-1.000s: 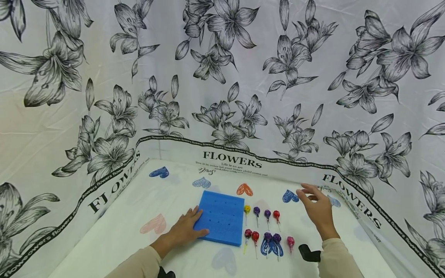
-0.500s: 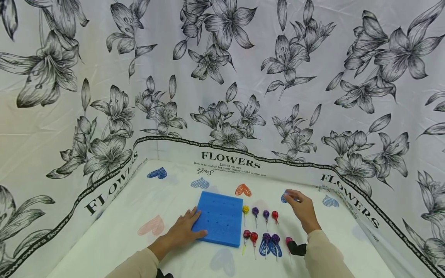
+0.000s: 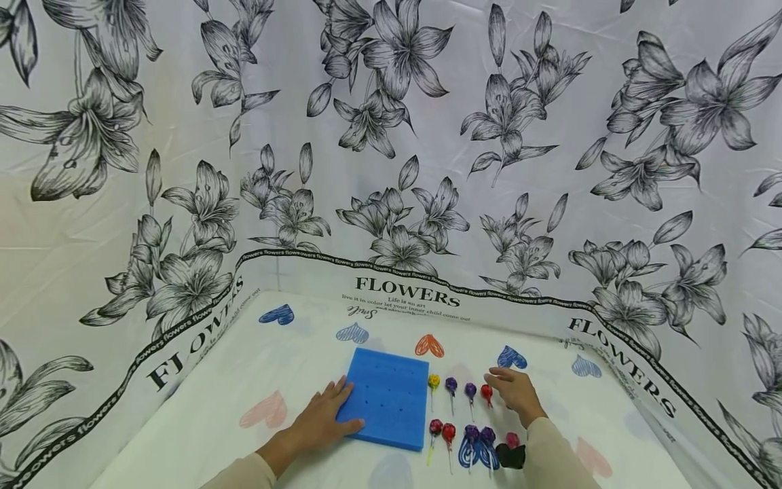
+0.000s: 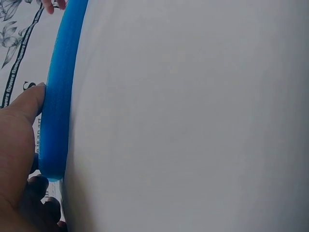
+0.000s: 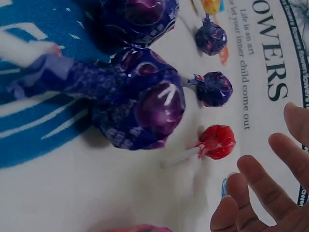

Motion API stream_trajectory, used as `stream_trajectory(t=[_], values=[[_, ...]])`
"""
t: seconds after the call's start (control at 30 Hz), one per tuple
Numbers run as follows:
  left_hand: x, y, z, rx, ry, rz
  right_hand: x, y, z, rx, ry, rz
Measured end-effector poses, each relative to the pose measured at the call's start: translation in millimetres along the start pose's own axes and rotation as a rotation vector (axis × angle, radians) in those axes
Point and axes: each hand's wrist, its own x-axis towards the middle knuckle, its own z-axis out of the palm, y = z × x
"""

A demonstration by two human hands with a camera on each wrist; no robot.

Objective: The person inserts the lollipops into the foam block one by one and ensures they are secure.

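Observation:
A blue foam block [image 3: 391, 394] with small holes in its top lies flat in the head view. My left hand [image 3: 320, 418] rests on its left edge, fingers spread; the left wrist view shows the thumb [image 4: 34, 99] against the block's side. Over the right end of the back row of lollipops, my right hand [image 3: 518, 392] hovers beside a red lollipop [image 3: 487, 391]. In the right wrist view, the fingers [image 5: 263, 186] are extended and hold nothing, with a gap to that red lollipop [image 5: 218, 141]. A purple-wrapped lollipop [image 5: 145, 99] looms closest to that camera.
Left of the red lollipop lie two purple lollipops [image 3: 470, 389] and a yellow one [image 3: 434, 381]. A front row holds several more, including a pink lollipop [image 3: 512, 440] partly behind a black wrist-camera part [image 3: 510, 456]. A flower-printed curtain [image 3: 403, 170] stands behind the heart-patterned tablecloth [image 3: 318, 360].
My right hand has come left and nearer, from the table's right side to beside the red lollipop. The left hand stays on the foam block.

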Motion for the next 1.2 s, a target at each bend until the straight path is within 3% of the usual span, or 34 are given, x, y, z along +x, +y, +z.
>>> stream_trajectory(t=[0.27, 0.87, 1.0, 1.2], values=[[-1.5, 0.7, -0.9, -0.009, -0.011, -0.001, 5.4, 4, 11, -0.07, 0.009, 0.052], [-0.7, -2.7, 1.8, -0.008, -0.021, 0.01, 8.6, 1, 14, -0.168, 0.055, -0.035], [0.2, -3.7, 3.3, 0.0, -0.029, 0.008, 7.7, -3, 4, -0.103, 0.069, -0.048], [2.2, -5.2, 1.4, 0.001, -0.027, 0.005, 10.9, -22, -8, 0.202, 0.077, -0.104]])
